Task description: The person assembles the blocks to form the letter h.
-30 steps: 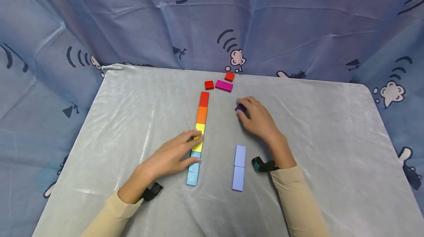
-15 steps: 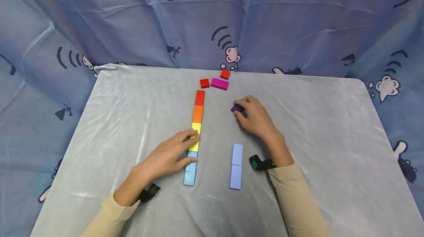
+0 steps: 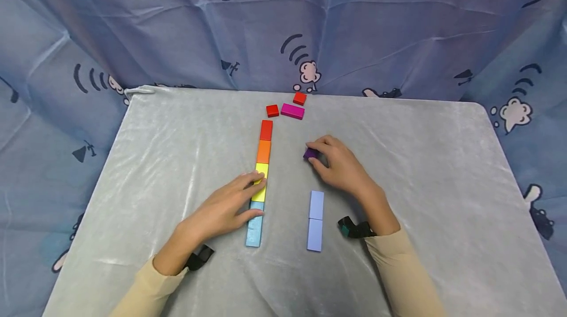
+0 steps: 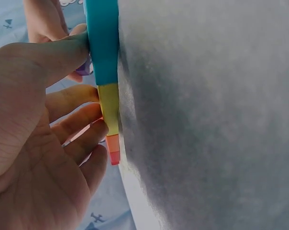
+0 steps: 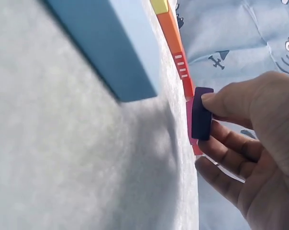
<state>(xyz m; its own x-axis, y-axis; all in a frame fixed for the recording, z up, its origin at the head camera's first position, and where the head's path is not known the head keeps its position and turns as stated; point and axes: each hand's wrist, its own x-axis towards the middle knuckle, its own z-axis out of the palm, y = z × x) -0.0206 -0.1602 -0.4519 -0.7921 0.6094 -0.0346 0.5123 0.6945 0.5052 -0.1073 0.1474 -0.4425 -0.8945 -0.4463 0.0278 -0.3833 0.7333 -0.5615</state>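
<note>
In the head view my left hand (image 3: 219,208) lies along a straight row of blocks, its fingertips resting on the yellow part (image 3: 259,196) and its thumb on the light blue part (image 3: 254,233). Beyond the yellow, the row goes on with an orange block (image 3: 264,151) and a red block (image 3: 266,130). To the right of the row, my right hand (image 3: 344,169) pinches a small dark purple block (image 5: 201,117) between thumb and fingers. The right wrist view shows it raised above the cloth. Two periwinkle blocks (image 3: 315,218) lie end to end nearer the body.
Past the row's far end lie a magenta block (image 3: 292,111) and two small red blocks, one left of it (image 3: 272,110) and one behind it (image 3: 299,98). Grey cloth (image 3: 421,184) covers the table, and a patterned blue curtain (image 3: 376,36) hangs around its back and sides.
My right hand has brought the purple block a little to the left and nearer the body. The left hand stays on the row. The head view has shifted slightly.
</note>
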